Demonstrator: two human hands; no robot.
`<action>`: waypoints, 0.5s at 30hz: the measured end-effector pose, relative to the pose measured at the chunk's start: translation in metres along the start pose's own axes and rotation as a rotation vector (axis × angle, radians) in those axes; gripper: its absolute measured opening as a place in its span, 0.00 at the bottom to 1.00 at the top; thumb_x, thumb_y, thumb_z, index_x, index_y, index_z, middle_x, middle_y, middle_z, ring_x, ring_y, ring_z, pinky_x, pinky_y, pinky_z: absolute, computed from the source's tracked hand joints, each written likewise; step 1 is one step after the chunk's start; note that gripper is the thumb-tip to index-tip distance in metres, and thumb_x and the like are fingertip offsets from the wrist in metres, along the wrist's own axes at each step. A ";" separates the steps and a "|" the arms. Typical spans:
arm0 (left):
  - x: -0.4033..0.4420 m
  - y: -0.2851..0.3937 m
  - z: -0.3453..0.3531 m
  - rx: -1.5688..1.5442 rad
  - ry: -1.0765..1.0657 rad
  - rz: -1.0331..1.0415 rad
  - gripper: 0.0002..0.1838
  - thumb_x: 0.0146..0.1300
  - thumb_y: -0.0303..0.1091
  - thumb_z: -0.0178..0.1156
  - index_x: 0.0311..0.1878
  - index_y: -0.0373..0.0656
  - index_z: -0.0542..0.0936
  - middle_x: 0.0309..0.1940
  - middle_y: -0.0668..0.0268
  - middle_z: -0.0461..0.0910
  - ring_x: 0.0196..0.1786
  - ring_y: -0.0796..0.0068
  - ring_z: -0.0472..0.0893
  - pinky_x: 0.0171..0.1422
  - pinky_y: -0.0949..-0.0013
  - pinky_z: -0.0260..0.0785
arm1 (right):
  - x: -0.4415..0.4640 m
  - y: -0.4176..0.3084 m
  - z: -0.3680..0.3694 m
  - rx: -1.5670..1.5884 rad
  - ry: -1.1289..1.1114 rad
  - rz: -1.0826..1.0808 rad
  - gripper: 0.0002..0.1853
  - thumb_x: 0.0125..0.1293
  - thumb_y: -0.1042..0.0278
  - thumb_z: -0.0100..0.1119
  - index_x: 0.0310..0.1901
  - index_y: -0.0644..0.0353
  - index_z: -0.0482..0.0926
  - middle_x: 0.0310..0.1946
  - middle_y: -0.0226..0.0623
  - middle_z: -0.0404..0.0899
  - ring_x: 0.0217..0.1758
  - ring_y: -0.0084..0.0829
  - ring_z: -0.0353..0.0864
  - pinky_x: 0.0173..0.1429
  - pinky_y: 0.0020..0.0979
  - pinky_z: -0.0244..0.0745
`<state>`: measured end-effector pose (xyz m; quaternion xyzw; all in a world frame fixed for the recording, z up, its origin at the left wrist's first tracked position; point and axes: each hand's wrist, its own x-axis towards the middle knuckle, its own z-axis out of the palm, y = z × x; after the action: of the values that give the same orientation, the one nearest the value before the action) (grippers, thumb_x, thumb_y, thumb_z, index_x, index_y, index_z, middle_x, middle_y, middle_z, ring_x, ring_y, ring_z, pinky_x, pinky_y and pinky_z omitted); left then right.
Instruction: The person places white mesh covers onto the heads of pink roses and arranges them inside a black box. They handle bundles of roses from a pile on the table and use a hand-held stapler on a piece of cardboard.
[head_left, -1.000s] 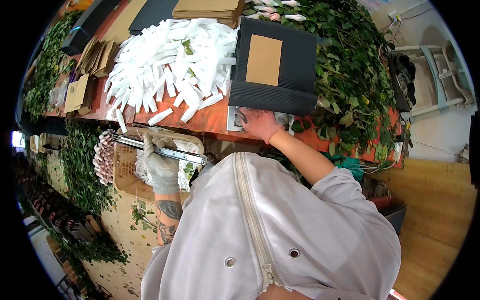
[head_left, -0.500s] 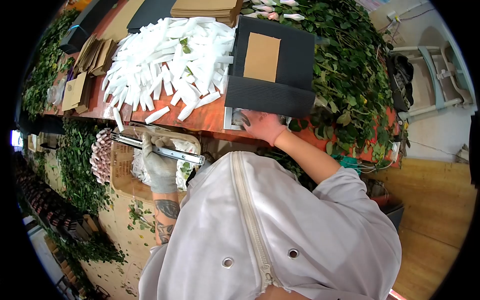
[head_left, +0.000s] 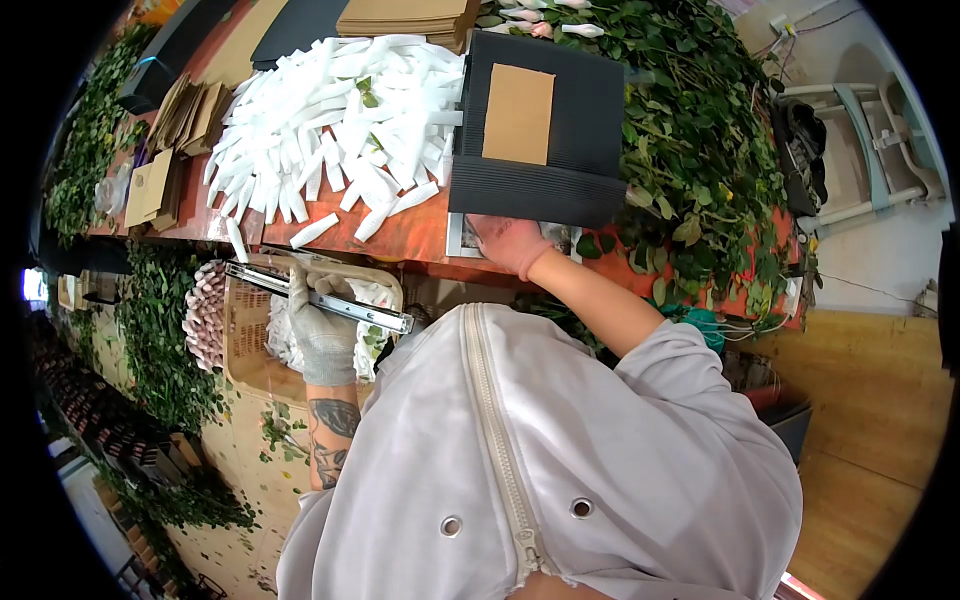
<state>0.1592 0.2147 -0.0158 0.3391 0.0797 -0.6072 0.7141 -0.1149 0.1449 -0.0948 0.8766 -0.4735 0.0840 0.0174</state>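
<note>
My left hand (head_left: 322,325), in a pale grey glove, is wrapped round a long metal stapler (head_left: 350,308) above a plastic basket (head_left: 245,340). My right hand (head_left: 508,243), in a pink glove, is at the table's front edge, its fingertips partly hidden under the lower fold of a black corrugated sheet (head_left: 585,120). A brown cardboard piece (head_left: 518,114) lies on that sheet. Beneath the fold, a light-edged flat item (head_left: 460,240) shows beside my right hand. Whether the right fingers grip anything cannot be made out.
White foam sleeves (head_left: 340,130) are heaped on the red table (head_left: 400,238). Leafy stems (head_left: 700,160) cover its right side. Brown cardboard (head_left: 410,18) is stacked at the back, and folded cardboard pieces (head_left: 155,190) stand at the left. A folding chair (head_left: 870,150) is at the far right.
My right hand has shifted slightly left at the sheet's lower fold. My left hand still holds the stapler in nearly the same place.
</note>
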 end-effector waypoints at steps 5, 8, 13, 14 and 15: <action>-0.019 -0.008 0.010 0.220 -0.137 0.052 0.09 0.67 0.36 0.53 0.30 0.46 0.71 0.21 0.74 0.68 0.23 0.82 0.70 0.37 0.75 0.70 | -0.015 -0.011 -0.036 0.042 0.073 -0.037 0.15 0.60 0.67 0.47 0.47 0.62 0.73 0.50 0.42 0.75 0.55 0.32 0.73 0.59 0.36 0.64; -0.019 -0.022 0.009 0.424 -0.222 -0.003 0.07 0.63 0.33 0.57 0.35 0.42 0.71 0.27 0.66 0.74 0.30 0.75 0.75 0.37 0.71 0.70 | 0.007 -0.044 -0.092 1.847 -0.575 0.716 0.09 0.62 0.62 0.54 0.33 0.58 0.76 0.21 0.23 0.70 0.22 0.13 0.66 0.25 0.18 0.61; -0.016 -0.029 0.026 0.531 -0.340 -0.120 0.10 0.57 0.30 0.63 0.35 0.43 0.70 0.29 0.66 0.75 0.30 0.75 0.75 0.36 0.71 0.71 | 0.033 -0.073 -0.117 2.013 -0.649 0.509 0.08 0.67 0.64 0.48 0.32 0.56 0.72 0.20 0.21 0.65 0.19 0.11 0.62 0.21 0.16 0.55; -0.015 -0.025 0.027 0.566 -0.374 -0.124 0.11 0.57 0.30 0.63 0.35 0.43 0.69 0.28 0.67 0.74 0.29 0.75 0.75 0.34 0.72 0.71 | 0.036 -0.074 -0.123 2.042 -0.712 0.543 0.08 0.68 0.64 0.47 0.31 0.55 0.71 0.20 0.20 0.64 0.19 0.10 0.62 0.21 0.16 0.55; -0.016 -0.023 0.030 0.597 -0.406 -0.129 0.11 0.57 0.30 0.64 0.34 0.44 0.69 0.27 0.68 0.73 0.27 0.75 0.74 0.33 0.72 0.70 | 0.038 -0.074 -0.123 2.038 -0.714 0.540 0.08 0.68 0.64 0.47 0.31 0.55 0.71 0.20 0.20 0.64 0.19 0.10 0.62 0.21 0.16 0.55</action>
<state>0.1255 0.2095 0.0060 0.3993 -0.2233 -0.7026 0.5450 -0.0493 0.1677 0.0358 0.3229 -0.3359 0.1778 -0.8668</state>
